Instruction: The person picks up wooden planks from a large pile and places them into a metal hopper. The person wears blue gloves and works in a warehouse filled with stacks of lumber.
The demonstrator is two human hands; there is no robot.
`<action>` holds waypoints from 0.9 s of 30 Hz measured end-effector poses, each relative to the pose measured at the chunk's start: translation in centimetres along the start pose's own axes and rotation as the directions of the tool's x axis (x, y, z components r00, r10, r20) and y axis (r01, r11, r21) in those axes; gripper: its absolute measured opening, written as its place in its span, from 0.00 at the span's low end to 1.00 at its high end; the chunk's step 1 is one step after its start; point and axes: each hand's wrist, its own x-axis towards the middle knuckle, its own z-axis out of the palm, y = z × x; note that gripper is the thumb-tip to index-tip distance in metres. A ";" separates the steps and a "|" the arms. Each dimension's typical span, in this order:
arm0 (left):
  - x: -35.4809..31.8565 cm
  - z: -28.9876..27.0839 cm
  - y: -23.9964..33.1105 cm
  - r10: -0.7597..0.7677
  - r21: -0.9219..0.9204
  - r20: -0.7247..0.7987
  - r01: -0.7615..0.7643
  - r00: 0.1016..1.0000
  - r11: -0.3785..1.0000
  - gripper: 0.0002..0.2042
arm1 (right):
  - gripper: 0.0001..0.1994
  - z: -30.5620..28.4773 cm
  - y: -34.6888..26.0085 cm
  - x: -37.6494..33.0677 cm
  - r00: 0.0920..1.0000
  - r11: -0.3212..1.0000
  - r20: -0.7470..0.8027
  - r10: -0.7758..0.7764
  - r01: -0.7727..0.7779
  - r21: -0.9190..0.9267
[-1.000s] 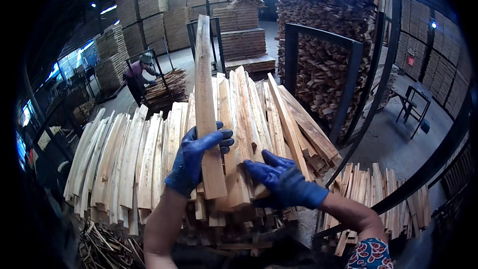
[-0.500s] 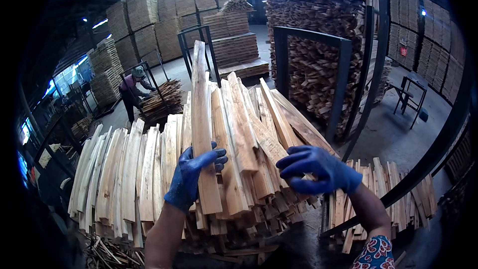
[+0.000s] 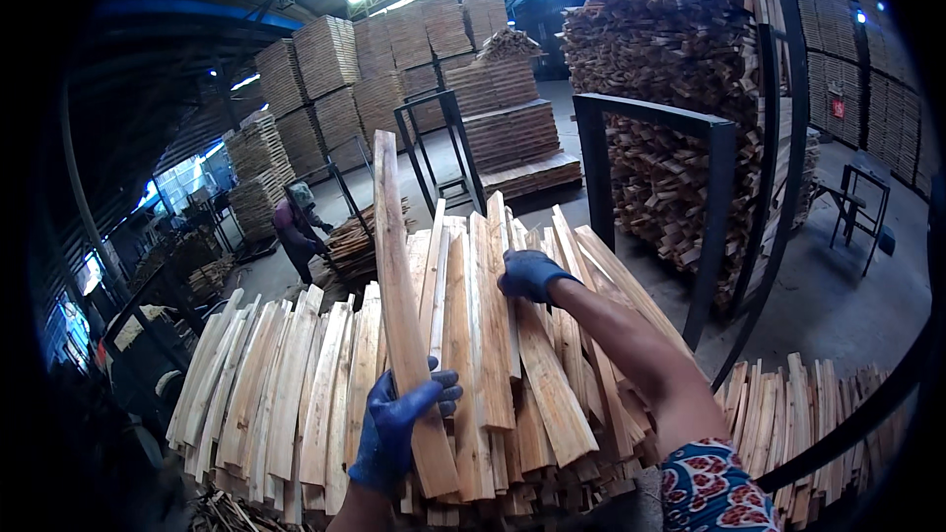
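On the heap of pale wooden slats (image 3: 296, 384), one long slat (image 3: 399, 296) is clasped near its lower end by the gloved left hand (image 3: 394, 424) — its grip clenched around it. Farther up the heap, the right hand (image 3: 532, 276) is laid on the slat tips, fingers curled. Beyond the heap, a black metal frame (image 3: 650, 197), tall stacked timber (image 3: 670, 59) and a person (image 3: 296, 232) are seen on the concrete floor (image 3: 838, 305).
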 end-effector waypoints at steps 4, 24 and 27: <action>0.0 -0.4 -0.9 -0.017 -0.097 -0.042 0.013 0.999 0.995 0.22 | 0.43 -1.5 -1.1 -9.2 0.969 0.809 0.214 -0.124 -0.026 0.587; -0.2 -0.7 -0.5 0.117 -0.026 0.033 -0.116 0.993 0.993 0.23 | 0.28 -1.9 3.8 -24.3 0.928 0.424 -0.349 0.130 0.267 0.866; -1.2 -0.1 1.3 0.178 -0.093 0.115 -0.168 0.977 0.981 0.25 | 0.32 -3.2 2.2 -25.7 0.837 0.473 -0.542 0.081 0.447 0.760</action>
